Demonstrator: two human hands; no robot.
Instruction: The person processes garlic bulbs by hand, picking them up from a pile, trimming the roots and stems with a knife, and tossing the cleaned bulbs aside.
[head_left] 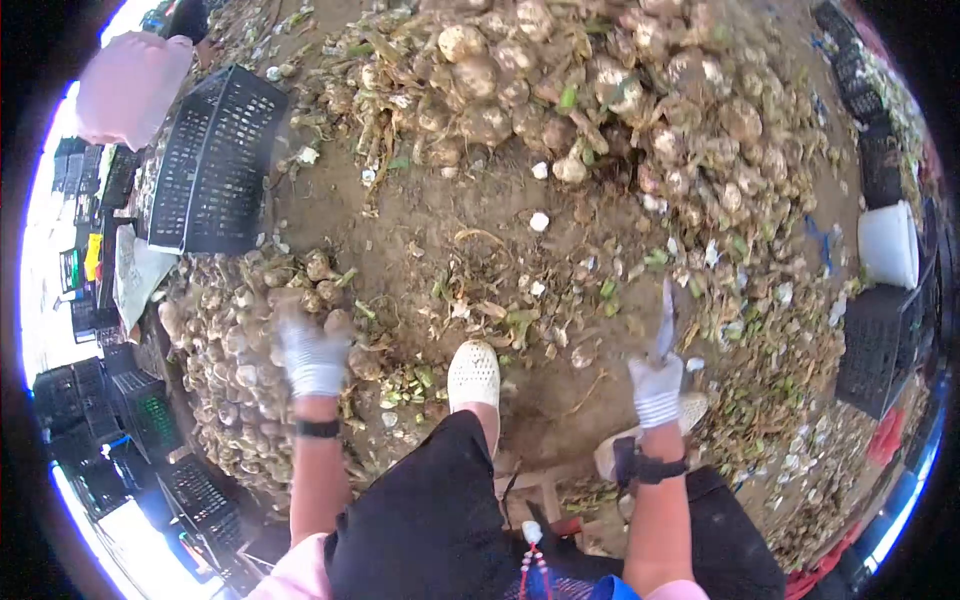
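Over the garlic pile [225, 345], the left hand [313, 358] is blurred — I cannot tell how open its fingers are, or if they hold anything. The right hand [656, 388] closes its fingers around a forward-pointing knife [667, 318] — a careless swing could cut the other hand.

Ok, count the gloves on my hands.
2: one on the left hand, beside garlic bulbs; one on the right hand, holding a knife. Neither is hidden.

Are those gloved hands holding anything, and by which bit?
The right hand holds a knife by its handle end, pointing forward. The left hand is blurred over the garlic bulbs, so I can't tell whether it holds one.
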